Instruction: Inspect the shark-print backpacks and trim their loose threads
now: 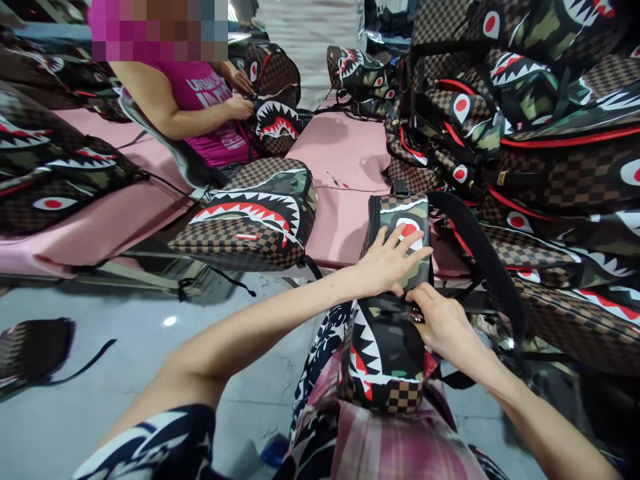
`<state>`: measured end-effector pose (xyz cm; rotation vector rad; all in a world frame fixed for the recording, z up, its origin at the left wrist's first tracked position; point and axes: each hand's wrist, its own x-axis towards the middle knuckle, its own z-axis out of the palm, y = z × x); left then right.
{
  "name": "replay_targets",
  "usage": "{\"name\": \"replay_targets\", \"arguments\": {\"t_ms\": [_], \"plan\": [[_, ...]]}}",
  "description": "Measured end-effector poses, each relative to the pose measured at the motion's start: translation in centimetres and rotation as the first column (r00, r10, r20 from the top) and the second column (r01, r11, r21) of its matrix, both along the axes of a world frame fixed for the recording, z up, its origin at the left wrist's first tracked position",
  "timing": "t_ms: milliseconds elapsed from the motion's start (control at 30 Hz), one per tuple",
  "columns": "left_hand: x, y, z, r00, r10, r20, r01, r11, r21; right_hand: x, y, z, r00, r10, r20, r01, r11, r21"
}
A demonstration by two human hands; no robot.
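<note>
A backpack (390, 340) with a shark-mouth print, camouflage patches and brown checks lies lengthwise from my lap onto the edge of the pink table. My left hand (395, 263) rests flat on its upper part, fingers spread beside a red-and-white eye print. Close below it, my right hand (443, 317) is closed, thumb and fingers pinched at the bag's right side edge near some small shiny metal. What exactly sits between those fingertips is hidden. A wide black strap (493, 260) loops out from the bag's right side.
Another shark-print backpack (240, 220) lies on the pink table (345, 157) to the left. Many similar bags (560, 180) are piled high on the right. A co-worker in a magenta shirt (200, 107) handles a bag across the table. One dark bag (35, 353) lies on the floor.
</note>
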<state>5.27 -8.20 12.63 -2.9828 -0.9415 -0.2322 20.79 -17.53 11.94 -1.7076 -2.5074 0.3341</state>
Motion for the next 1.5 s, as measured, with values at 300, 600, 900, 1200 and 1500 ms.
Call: {"name": "replay_targets", "arguments": {"t_ms": [300,600,900,1200,1500], "plan": [[1.1,-0.8,-3.0,0.993,0.058,0.107,-0.072,0.989,0.130,0.3,1.3,-1.0,0.991,0.107,-0.084,-0.113,0.992,-0.063],[-0.1,0.0,-3.4,0.966,-0.039,0.254,0.020,0.997,0.077,1.3,0.1,-1.7,0.836,0.199,-0.512,-0.248,0.968,-0.028],[-4.7,-8.1,-4.0,0.953,0.076,0.293,-0.023,0.983,-0.180,2.6,-1.8,-2.6,0.848,0.294,-0.441,-0.299,0.952,0.058],[-4.1,-12.2,-9.2,0.806,0.142,0.575,-0.240,0.966,0.097,2.1,-4.0,-5.0,0.882,0.452,-0.133,-0.385,0.854,0.349],[-4.4,-11.7,-10.0,0.808,0.101,0.580,-0.211,0.969,0.125,2.1,-3.7,-5.3,0.879,0.460,-0.123,-0.391,0.845,0.366]]}}
